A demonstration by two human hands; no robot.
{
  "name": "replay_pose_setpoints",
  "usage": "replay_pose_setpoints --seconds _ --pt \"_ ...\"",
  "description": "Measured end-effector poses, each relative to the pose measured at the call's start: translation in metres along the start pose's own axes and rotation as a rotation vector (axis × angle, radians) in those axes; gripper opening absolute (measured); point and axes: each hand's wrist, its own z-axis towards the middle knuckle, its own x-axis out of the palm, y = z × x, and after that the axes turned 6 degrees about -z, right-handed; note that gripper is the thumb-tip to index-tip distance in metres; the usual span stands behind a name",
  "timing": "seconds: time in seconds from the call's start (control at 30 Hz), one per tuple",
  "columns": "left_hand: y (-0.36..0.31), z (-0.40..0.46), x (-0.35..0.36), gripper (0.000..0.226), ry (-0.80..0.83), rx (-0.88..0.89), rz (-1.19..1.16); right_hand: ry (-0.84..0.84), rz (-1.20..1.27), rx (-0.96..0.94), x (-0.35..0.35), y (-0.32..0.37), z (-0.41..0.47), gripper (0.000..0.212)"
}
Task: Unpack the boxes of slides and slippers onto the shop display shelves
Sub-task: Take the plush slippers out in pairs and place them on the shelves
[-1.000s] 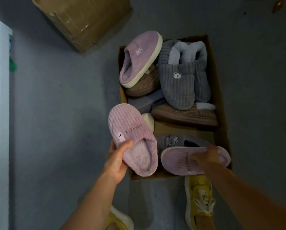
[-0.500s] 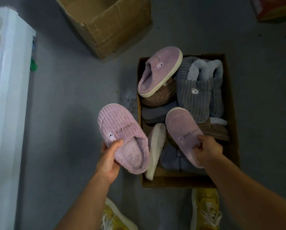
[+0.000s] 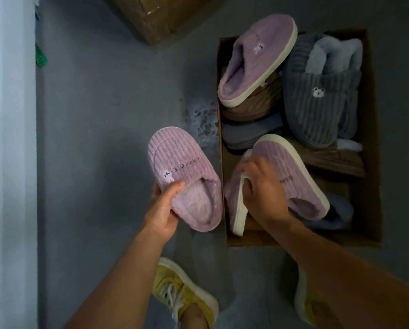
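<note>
Two pink slippers are in my grip: my left hand [image 3: 165, 205] holds one [image 3: 187, 184] beside the box [image 3: 374, 162], my right hand [image 3: 263, 188] pinches two [image 3: 291, 172] over it. That edge-on third [image 3: 240, 210] may slip free.

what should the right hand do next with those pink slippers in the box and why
Probably lift the right hand clear of the open cardboard box. It already grips two pink ribbed slippers with cream soles: one lying top up and one on edge. The left hand holds another pink ribbed slipper with a bunny patch outside the box, ready to be paired.
</note>
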Motion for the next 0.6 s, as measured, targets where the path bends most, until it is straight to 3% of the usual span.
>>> replay_pose_setpoints --seconds 0.1,0.17,0.27,0.4,0.5,0.6 --pt "-0.001 0.004 -0.016 0.062 -0.01 -0.011 0.022 0.542 -0.601 -0.322 0.022 -0.008 0.026 0.056" --pt "-0.001 0.005 -0.025 0.056 -0.011 -0.029 0.033 0.703 -0.92 -0.464 0.028 -0.018 0.038 0.058" --pt "-0.002 0.004 -0.036 0.051 -0.011 -0.021 0.006 0.708 -1.05 -0.581 0.028 -0.024 0.04 0.05" --pt "-0.008 -0.003 -0.048 0.055 -0.014 -0.015 0.013 0.717 -1.035 -0.726 0.019 -0.031 0.036 0.049" --pt "-0.013 -0.012 -0.05 0.055 -0.034 -0.011 0.012 0.669 -0.887 -0.833 0.004 -0.035 0.036 0.047" --pt "-0.019 -0.023 -0.045 0.062 -0.035 0.014 0.014 0.496 -0.717 -0.86 -0.027 -0.04 0.045 0.055"
